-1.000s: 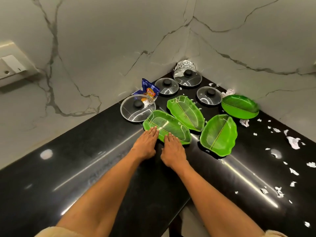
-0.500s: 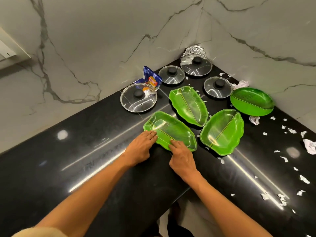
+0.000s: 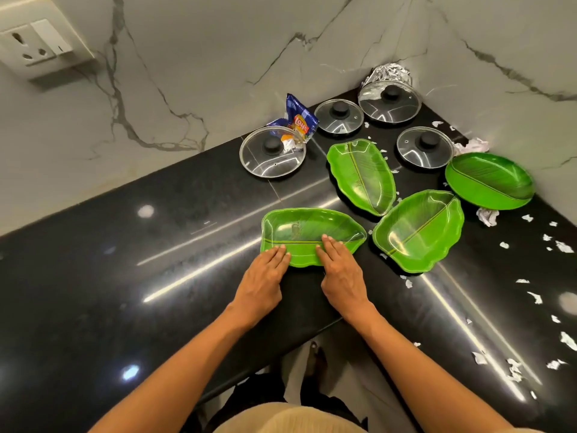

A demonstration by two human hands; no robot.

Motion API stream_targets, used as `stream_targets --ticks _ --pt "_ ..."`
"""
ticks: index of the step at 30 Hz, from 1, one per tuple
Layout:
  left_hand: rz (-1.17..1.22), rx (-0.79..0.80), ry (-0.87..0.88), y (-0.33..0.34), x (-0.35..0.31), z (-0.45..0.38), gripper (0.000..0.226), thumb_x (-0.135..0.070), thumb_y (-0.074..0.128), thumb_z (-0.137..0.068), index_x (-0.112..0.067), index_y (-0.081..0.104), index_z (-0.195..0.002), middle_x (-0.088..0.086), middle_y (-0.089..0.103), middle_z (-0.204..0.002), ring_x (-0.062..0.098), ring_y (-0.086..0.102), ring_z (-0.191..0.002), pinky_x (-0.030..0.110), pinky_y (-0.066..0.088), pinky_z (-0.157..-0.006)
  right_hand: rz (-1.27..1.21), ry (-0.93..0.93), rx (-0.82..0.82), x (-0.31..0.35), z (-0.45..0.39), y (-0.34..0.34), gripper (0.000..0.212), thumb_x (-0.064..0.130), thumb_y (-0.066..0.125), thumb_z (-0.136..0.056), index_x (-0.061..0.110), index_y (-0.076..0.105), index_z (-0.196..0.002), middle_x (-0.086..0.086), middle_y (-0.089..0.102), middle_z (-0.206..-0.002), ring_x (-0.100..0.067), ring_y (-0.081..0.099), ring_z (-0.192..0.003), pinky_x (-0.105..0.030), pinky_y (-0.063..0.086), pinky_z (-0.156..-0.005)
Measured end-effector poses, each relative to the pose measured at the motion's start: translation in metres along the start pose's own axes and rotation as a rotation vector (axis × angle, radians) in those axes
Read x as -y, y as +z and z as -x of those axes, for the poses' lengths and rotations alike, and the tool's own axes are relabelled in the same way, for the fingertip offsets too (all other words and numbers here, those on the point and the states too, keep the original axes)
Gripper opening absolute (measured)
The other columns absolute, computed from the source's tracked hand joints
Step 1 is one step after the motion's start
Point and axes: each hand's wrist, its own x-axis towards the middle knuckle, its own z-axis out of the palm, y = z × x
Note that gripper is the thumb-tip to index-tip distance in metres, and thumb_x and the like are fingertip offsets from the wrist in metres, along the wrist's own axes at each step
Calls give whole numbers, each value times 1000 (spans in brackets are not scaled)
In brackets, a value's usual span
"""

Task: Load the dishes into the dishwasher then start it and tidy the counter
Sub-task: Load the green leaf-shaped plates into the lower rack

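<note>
A green leaf-shaped plate [image 3: 299, 228] lies nearest me on the black counter [image 3: 131, 276]. My left hand [image 3: 265, 276] rests on its near left rim with straight fingers. My right hand [image 3: 340, 270] lies over its near right rim, fingers straight on the plate. Three more green leaf plates sit further back: one in the middle [image 3: 362, 175], one to the right [image 3: 418, 231], one at the far right [image 3: 490, 179]. Several glass lids with black knobs stand behind them, the largest at the left [image 3: 271, 151].
A blue crisp packet [image 3: 299, 120] leans against the marble wall behind the left lid. A foil-wrapped thing [image 3: 387, 75] sits in the corner. Torn white paper scraps [image 3: 487, 215] litter the right counter. A wall socket [image 3: 34, 46] is at upper left.
The nearest green plate has slid toward me and turned to lie sideways under both hands. The other plates and lids stay where they were.
</note>
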Motion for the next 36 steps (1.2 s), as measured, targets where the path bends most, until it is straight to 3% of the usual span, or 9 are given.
stream_targets --ticks 7,12,17,22,26,36 --pt "-3 -90 -78 -3 -12 28 63 4 61 -71 -2 59 -133 15 57 -140 31 52 -130 42 45 -108 -28 -166 -34 4 26 -1 57 -5 35 -77 2 71 -122 -16 64 -134 -32 59 -127 -44 51 -103" --pt "23 -157 -29 -9 -8 29 50 -1 41 -80 -2 66 -124 15 64 -131 31 60 -121 43 50 -101 -72 -177 -182 19 39 -13 44 -5 42 -83 2 75 -111 -13 72 -119 -29 68 -112 -40 54 -96" --pt "122 -306 103 -19 -5 42 42 7 57 -69 -5 76 -104 12 74 -110 28 71 -103 40 58 -90 -40 -166 -264 37 61 -30 42 -5 45 -82 4 76 -109 -10 74 -114 -27 71 -105 -36 54 -93" --pt "178 -413 230 -26 0 81 39 4 56 -68 -10 78 -96 6 77 -100 24 74 -92 35 59 -82 26 -139 -323 72 104 -37 38 -4 47 -84 5 76 -107 -9 75 -111 -27 71 -103 -37 56 -89" --pt "217 -454 359 -30 4 127 40 7 59 -66 -13 79 -95 3 77 -100 21 74 -93 33 59 -82 72 -92 -347 109 152 -32 40 -7 47 -82 5 75 -108 -9 75 -111 -27 71 -103 -38 56 -89" --pt "316 -440 609 -27 -19 218 32 -11 48 -81 -10 79 -91 5 77 -96 22 75 -87 34 61 -76 152 99 -371 180 275 -32 32 0 50 -87 6 76 -106 -9 76 -107 -26 73 -99 -39 59 -84"
